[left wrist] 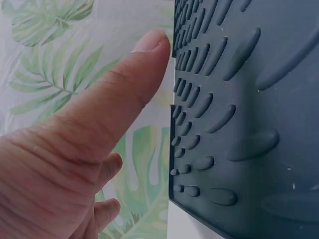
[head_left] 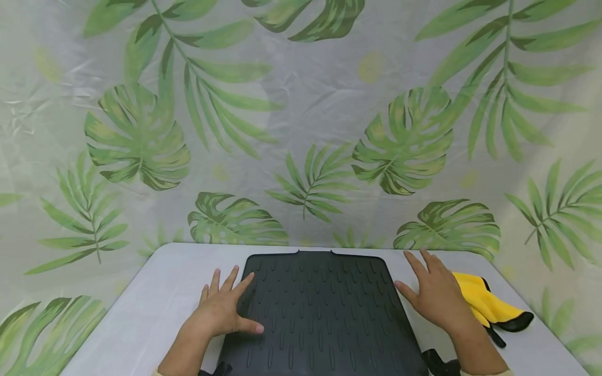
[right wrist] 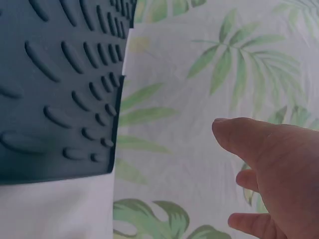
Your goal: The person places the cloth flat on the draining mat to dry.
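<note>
Dark ridged mat (head_left: 324, 313) lies flat on the white table (head_left: 188, 282), its far side close to the table's back edge, its near end cut off by the bottom of the head view. Reads as moulded rubber or plastic: likely fairly light for its spread, springy rather than rigid, apt to sag in the middle if lifted from one side. Not fragile, by the look of it. Raised ridges should give your fingers some bite; the smooth surface between them may slip. Best hold: the thin raised rim, left and right sides together, thumbs on top, fingers under.

Mat sits between your hands. Your left hand (head_left: 223, 310) is spread, holding nothing, across the left rim, thumb reaching over the ridges; contact can't be told for certain. Your right hand (head_left: 437, 292) is also spread and unloaded, outside the right rim, thumb tip just beside it; right wrist view shows a gap. Yellow cloth (head_left: 491, 303) lies beyond that hand, at your right.
</note>
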### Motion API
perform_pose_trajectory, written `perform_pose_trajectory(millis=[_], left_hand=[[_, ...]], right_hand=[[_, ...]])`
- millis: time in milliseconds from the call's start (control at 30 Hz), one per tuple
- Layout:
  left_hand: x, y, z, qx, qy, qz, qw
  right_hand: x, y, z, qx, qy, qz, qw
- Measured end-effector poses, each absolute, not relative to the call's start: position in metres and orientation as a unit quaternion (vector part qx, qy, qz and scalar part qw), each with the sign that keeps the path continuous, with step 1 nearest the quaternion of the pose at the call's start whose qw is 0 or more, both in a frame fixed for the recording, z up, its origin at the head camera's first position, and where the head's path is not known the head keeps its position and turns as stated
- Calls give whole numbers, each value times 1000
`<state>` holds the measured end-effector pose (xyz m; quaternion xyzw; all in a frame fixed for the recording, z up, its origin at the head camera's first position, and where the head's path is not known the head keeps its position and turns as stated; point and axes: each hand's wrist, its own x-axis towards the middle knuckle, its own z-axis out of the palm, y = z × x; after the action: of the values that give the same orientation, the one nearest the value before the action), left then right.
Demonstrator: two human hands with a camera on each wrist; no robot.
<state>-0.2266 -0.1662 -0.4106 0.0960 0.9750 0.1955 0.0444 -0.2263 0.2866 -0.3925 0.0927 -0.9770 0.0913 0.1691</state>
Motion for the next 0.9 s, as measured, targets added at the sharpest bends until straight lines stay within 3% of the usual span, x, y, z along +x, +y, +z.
perform_pose_trajectory(millis=[900], left_hand=[[-226, -163, -416, 75, 975, 182, 101]], right_hand=[[-240, 359, -398, 7, -982, 141, 123]])
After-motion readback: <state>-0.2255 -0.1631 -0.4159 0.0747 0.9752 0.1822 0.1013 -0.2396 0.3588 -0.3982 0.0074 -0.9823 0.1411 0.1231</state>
